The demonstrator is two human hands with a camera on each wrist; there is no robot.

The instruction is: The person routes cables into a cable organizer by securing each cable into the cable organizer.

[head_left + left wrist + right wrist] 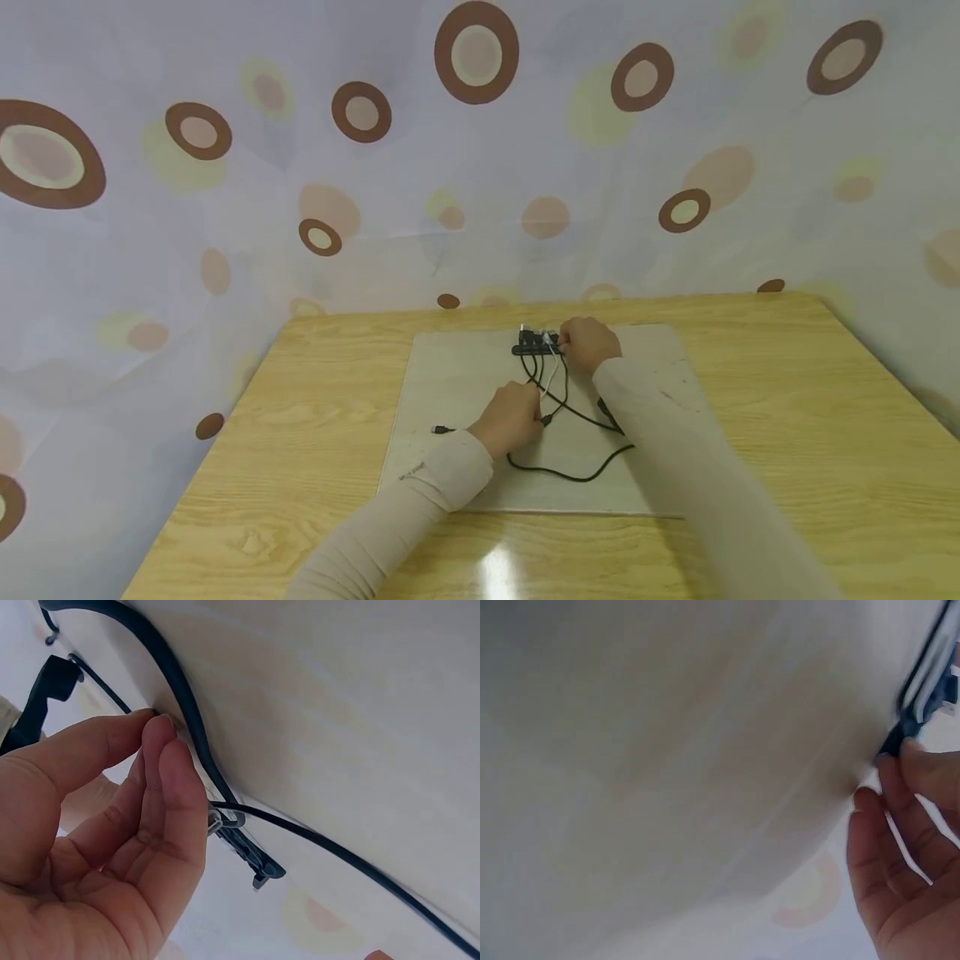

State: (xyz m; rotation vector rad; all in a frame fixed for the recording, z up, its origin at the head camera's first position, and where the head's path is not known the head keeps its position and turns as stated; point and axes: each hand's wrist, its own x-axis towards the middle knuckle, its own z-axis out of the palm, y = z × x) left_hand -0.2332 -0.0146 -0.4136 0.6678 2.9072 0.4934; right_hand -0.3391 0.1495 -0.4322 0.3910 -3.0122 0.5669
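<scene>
A black cable holder strip (536,350) lies near the far edge of a pale board, with several cable plugs (534,335) standing in it. My right hand (590,343) pinches the strip's right end between thumb and fingers; the right wrist view shows the dark end of the strip (891,742) at the fingertips. Nearer to me, my left hand (510,417) is low over the board, thumb and fingertips pressed together on a thin black cable (97,682). A thicker black cable (176,679) passes beside those fingers. What exactly sits between the left fingertips is mostly hidden.
The pale board (442,375) rests on a wooden table (300,433). A loose black plug (441,429) sticks out left of the left hand. Black cable (573,478) loops across the board, and a white cable (553,375) runs from the strip. Behind stands a patterned backdrop (405,200).
</scene>
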